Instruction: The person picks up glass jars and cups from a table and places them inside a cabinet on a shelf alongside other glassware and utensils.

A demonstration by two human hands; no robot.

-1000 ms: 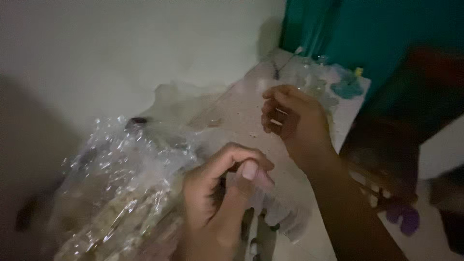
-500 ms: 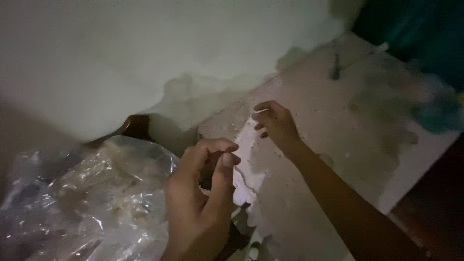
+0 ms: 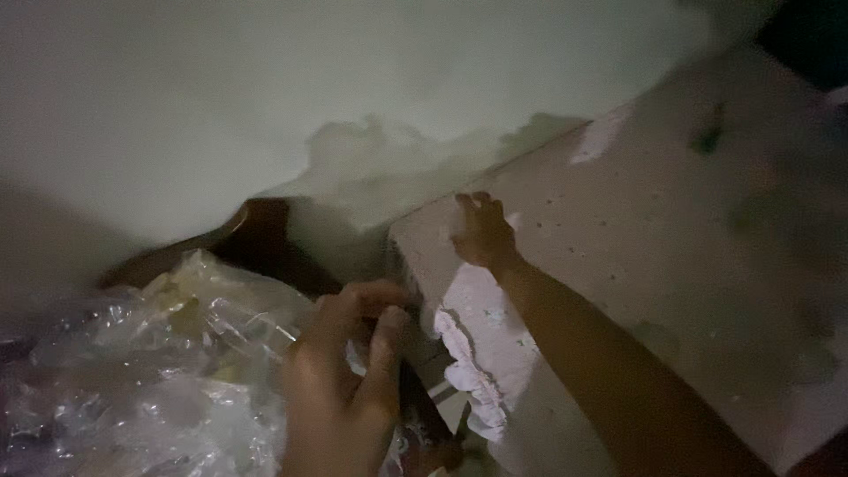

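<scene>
- Left hand (image 3: 340,380): low centre, back to the camera, fingers curled with thumb and forefinger together at the near edge of the cloth; blur hides whether they pinch it.
- Right hand (image 3: 481,231): arm stretched out across the table, fingers bent down over the far end of the cloth; whether they grip it or only press on it cannot be told.
- Cloth (image 3: 486,340): pale pink, thin and soft, with faint small spots; a ruffled, gathered edge runs along its left side. It lies flat on the near left corner of the table, between the two hands, its lower end spilling past the table edge.
- Table (image 3: 671,230): pale, matt, flecked top with a straight left edge; runs from lower centre to upper right, set against the wall.
- Plastic (image 3: 150,380): clear, crinkled, glossy film heaped at lower left, touching the left hand; yellowish shapes show dimly through it.
- Dark object (image 3: 256,231): brown, curved, smooth, behind the plastic by the wall; kind unclear.
- Wall (image 3: 265,97): plain, pale, smooth, carrying soft shadows.
- Light: dim; far right blurred.
</scene>
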